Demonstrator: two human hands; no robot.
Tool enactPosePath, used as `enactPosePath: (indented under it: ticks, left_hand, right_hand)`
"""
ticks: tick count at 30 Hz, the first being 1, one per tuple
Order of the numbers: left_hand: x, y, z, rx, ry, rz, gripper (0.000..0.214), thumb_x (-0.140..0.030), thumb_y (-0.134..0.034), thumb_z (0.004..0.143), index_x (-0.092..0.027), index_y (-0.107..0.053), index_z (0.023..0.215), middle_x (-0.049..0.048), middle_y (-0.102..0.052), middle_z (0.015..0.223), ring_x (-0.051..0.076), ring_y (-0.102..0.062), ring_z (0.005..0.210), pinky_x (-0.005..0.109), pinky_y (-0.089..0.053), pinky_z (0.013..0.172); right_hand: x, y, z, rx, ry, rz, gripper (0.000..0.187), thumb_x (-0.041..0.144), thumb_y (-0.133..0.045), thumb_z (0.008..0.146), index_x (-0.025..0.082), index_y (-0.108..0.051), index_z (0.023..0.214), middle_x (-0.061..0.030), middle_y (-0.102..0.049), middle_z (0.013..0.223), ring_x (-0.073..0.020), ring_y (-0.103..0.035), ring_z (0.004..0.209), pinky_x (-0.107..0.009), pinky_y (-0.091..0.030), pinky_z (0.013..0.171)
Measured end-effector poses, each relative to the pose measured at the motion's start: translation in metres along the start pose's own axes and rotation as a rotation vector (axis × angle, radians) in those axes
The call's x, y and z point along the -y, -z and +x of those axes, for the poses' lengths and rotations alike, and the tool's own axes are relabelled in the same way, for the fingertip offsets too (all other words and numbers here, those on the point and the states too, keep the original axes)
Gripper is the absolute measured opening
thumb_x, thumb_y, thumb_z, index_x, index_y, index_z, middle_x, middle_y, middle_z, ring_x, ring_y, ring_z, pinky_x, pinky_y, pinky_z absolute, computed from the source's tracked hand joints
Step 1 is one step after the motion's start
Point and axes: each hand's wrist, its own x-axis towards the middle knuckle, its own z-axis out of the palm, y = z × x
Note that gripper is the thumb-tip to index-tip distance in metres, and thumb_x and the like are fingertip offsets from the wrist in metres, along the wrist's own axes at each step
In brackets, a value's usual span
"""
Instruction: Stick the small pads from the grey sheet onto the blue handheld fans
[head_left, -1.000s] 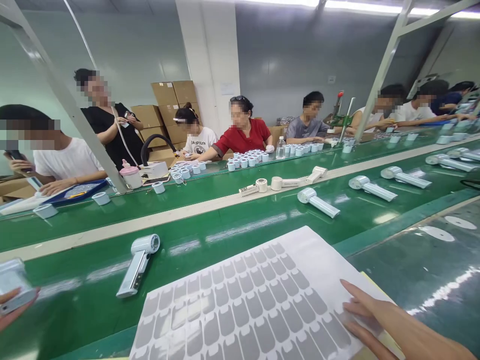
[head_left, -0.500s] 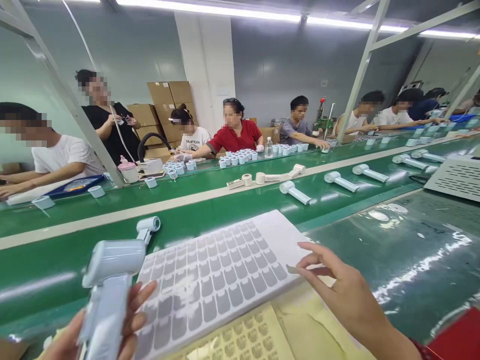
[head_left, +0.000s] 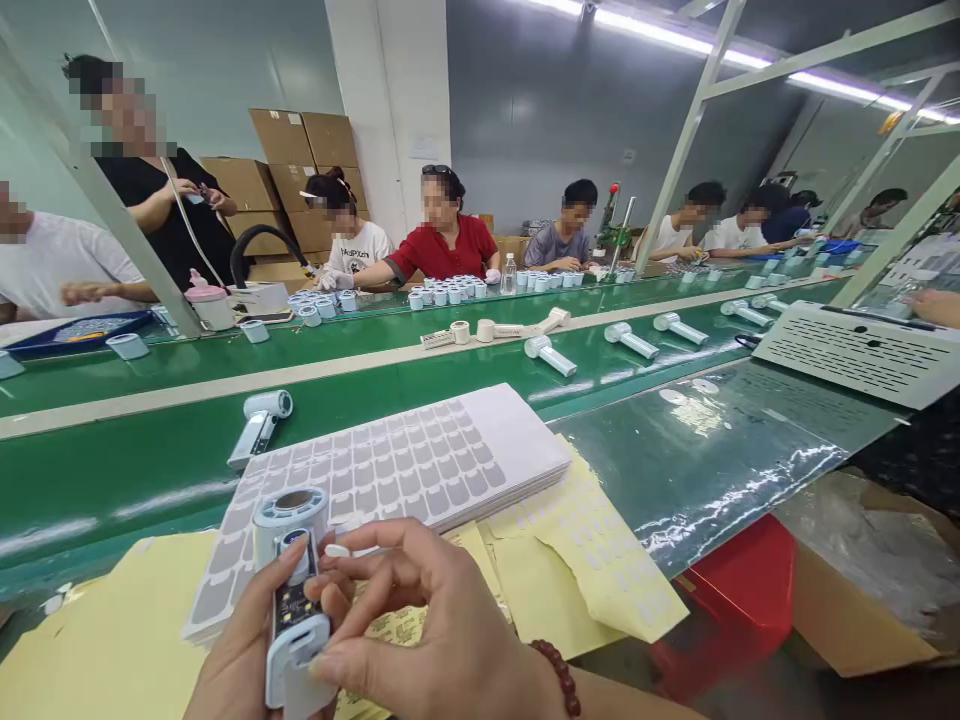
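My left hand (head_left: 240, 650) grips a pale blue handheld device (head_left: 291, 590) upright, its round head on top and a dark circuit board showing in the open handle. My right hand (head_left: 420, 630), with a dark red bead bracelet at the wrist, pinches a small white sticker (head_left: 337, 550) between finger and thumb, right beside the device. Behind both hands lies a stack of sheets printed with rows of grey rounded labels (head_left: 382, 465). Loose yellow backing sheets (head_left: 585, 560) spread under and around the stack.
A green conveyor belt (head_left: 375, 390) carries several pale blue devices (head_left: 630, 340). Co-workers sit along its far side among small parts. A white vented panel (head_left: 855, 350) stands at the right. A red bin (head_left: 735, 600) and a cardboard box (head_left: 847, 570) are low on the right.
My right hand has moved from the label sheets to the device and now pinches a white sticker. My left hand has turned the device, exposing its circuit board. The view has tilted down, showing more yellow sheets.
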Motion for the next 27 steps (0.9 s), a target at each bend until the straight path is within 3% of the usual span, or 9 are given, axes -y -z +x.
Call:
enactPosePath:
  ticks: [16, 23, 27]
  left_hand:
    - [-0.002, 0.002, -0.004, 0.024, 0.035, -0.189, 0.021, -0.011, -0.045, 0.094, -0.015, -0.063, 0.083, 0.0031, -0.055, 0.071, 0.01, -0.058, 0.049, 0.015, -0.053, 0.046]
    - [0.0, 0.0, -0.005, 0.025, 0.023, -0.167, 0.023, -0.013, -0.045, 0.095, -0.017, -0.063, 0.081, 0.0018, -0.056, 0.069, 0.01, -0.059, 0.048, 0.015, -0.055, 0.049]
    - [0.0, 0.002, -0.007, 0.009, 0.013, -0.09, 0.027, -0.015, -0.043, 0.098, -0.018, -0.062, 0.079, 0.0001, -0.057, 0.067, 0.008, -0.06, 0.048, 0.013, -0.055, 0.052]
  right_hand:
    - [-0.002, -0.009, 0.002, -0.04, -0.011, 0.02, 0.061, 0.014, -0.096, 0.052, 0.021, -0.068, 0.105, 0.0048, -0.074, 0.07, -0.0242, -0.074, 0.106, -0.036, -0.056, 0.1]
    - [-0.001, -0.011, 0.002, -0.054, -0.024, -0.037, 0.062, 0.023, -0.097, 0.05, 0.021, -0.067, 0.105, 0.0023, -0.074, 0.071, -0.0276, -0.074, 0.104, -0.038, -0.059, 0.093]
    - [-0.012, -0.012, 0.001, -0.066, 0.106, -0.174, 0.06, 0.037, -0.094, 0.059, 0.023, -0.066, 0.111, 0.0006, -0.076, 0.076, -0.0273, -0.074, 0.103, -0.039, -0.057, 0.098]
